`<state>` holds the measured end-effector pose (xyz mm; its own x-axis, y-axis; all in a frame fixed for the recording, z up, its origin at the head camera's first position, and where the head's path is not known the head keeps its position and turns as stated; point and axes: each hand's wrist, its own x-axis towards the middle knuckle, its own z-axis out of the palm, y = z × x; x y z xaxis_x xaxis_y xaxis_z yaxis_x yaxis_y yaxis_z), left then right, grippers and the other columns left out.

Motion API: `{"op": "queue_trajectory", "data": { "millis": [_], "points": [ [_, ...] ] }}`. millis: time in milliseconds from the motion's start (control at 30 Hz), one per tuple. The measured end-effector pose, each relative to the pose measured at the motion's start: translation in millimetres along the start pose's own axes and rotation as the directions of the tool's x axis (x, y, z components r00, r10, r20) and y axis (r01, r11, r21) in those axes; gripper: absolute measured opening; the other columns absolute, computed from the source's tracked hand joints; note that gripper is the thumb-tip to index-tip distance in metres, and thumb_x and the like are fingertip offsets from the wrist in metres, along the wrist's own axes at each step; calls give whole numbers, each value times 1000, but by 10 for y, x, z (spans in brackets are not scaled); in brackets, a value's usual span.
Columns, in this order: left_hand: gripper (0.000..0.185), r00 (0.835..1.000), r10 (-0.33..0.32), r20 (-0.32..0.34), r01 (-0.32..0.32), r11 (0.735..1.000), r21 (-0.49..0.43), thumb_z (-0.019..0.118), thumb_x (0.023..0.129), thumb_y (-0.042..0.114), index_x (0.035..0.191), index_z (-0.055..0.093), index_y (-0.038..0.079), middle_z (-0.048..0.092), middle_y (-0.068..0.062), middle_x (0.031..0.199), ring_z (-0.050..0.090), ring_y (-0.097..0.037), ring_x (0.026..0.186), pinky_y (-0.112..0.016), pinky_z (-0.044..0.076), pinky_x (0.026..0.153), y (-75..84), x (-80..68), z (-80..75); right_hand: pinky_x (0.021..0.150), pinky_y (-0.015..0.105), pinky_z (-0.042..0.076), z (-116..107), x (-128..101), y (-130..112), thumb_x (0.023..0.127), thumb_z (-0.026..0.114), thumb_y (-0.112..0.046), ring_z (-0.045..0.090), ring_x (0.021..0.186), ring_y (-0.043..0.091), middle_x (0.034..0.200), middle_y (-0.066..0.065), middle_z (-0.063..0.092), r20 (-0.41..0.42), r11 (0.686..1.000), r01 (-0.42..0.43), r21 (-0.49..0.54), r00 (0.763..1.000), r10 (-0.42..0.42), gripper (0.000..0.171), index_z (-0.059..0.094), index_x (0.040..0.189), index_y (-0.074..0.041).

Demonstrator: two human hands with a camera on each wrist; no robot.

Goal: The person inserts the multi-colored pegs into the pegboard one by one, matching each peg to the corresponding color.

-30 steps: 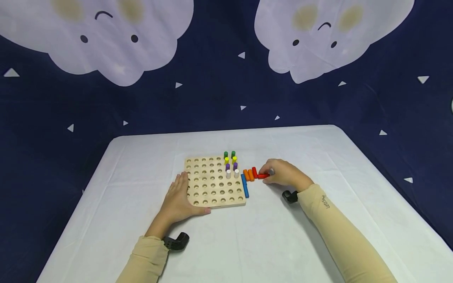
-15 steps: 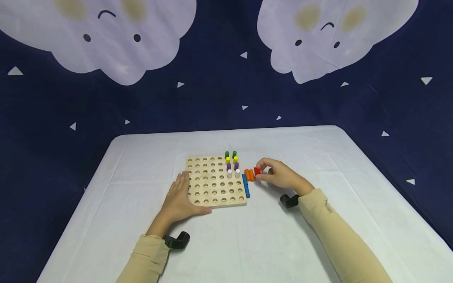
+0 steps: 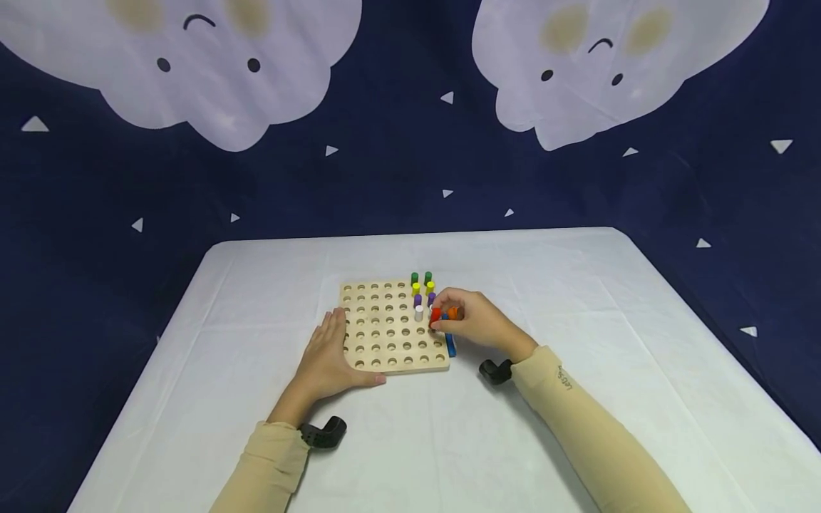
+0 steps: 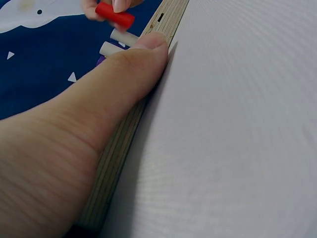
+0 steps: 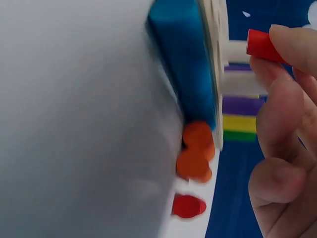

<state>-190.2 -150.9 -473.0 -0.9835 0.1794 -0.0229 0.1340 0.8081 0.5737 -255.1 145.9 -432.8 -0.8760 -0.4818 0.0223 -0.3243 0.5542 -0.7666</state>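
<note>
A light wooden pegboard [image 3: 383,333] with rows of round holes lies on the table. Along its left and front edges rests my left hand [image 3: 323,356], fingers straight and thumb [image 4: 124,74] against the front edge. My right hand [image 3: 477,320] pinches a red peg [image 3: 435,315] between thumb and fingertips, over the board's right side just in front of the white pegs. Upright in the board stand green [image 3: 415,278], yellow [image 3: 416,289], purple [image 3: 418,301] and white [image 3: 419,313] pegs, in pairs. My right hand partly hides the right white one.
Blue pegs [image 3: 451,345] lie against the board's right edge. Beyond them are orange pegs [image 5: 193,163] and another red peg [image 5: 188,206], mostly behind my right hand in the head view. A white cloth [image 3: 385,442] covers the table; a dark printed backdrop [image 3: 398,192] rises behind.
My right hand has picked up a red peg from right of the board and carried it left over the board. My left hand stays in place on the board.
</note>
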Motion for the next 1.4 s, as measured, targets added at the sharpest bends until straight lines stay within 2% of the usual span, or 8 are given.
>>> {"op": "queue_trajectory", "data": {
  "millis": [167,367,767,967,1033,1200,1267,1400],
  "points": [
    [154,1000,-2,3,2,1000,5,82,53,76,158,2,-2,0,-19,167,0,-34,156,-50,4,127,0,3,-4,58,26,45,106,44,-66,85,80,-24,56,64,15,94,-10,73,10,997,45,-59,999,-44,19,66,98,-27],
    [154,1000,-12,16,12,1000,5,81,53,77,158,1,-2,0,-19,167,0,-34,156,-50,4,128,1,-8,-13,70,26,53,188,68,-80,86,79,-23,68,84,9,95,-9,76,22,988,83,-132,997,-80,19,66,101,-24],
    [153,1000,-16,23,16,1000,15,81,54,77,158,0,-2,-1,-20,167,-1,-35,156,-50,4,127,4,17,1,82,32,53,119,35,-94,83,81,-27,68,95,8,95,-15,75,26,982,63,-180,998,-59,24,69,104,-28],
    [154,1000,-11,21,11,1000,7,82,53,75,158,0,-2,-1,-21,166,-1,-37,155,-52,5,127,6,8,-13,64,29,50,-97,-68,-67,89,76,-28,61,74,13,90,-12,74,-54,985,21,-171,998,-31,21,71,108,-21],
    [154,1000,-9,17,9,1000,4,83,53,75,158,0,-2,-1,-21,166,-1,-37,155,-53,5,127,5,6,-15,56,28,46,-184,-101,-19,91,73,-27,55,64,16,91,-8,72,-79,975,-9,-221,997,-8,24,71,113,-17],
    [154,1000,-13,16,13,1000,7,82,53,75,158,0,-2,-1,-20,166,-1,-37,155,-52,4,127,-2,8,-15,70,33,49,-350,-159,126,89,73,-23,58,79,19,100,0,67,-76,920,-62,-386,996,35,31,68,119,-15],
    [154,1000,-15,17,15,1000,6,82,53,75,158,0,-2,-1,-20,166,-1,-36,155,-52,4,127,-1,7,-17,77,36,50,-379,-162,172,89,74,-24,58,88,19,103,1,66,-69,904,-74,-422,996,50,32,68,119,-14],
    [154,1000,-15,17,15,1000,3,83,53,75,158,0,-2,-1,-21,166,-1,-37,155,-52,4,127,0,6,-10,74,35,50,-377,-118,226,92,70,-30,59,84,19,100,2,67,-57,892,-128,-433,992,114,37,67,123,-11]
  ]
}}
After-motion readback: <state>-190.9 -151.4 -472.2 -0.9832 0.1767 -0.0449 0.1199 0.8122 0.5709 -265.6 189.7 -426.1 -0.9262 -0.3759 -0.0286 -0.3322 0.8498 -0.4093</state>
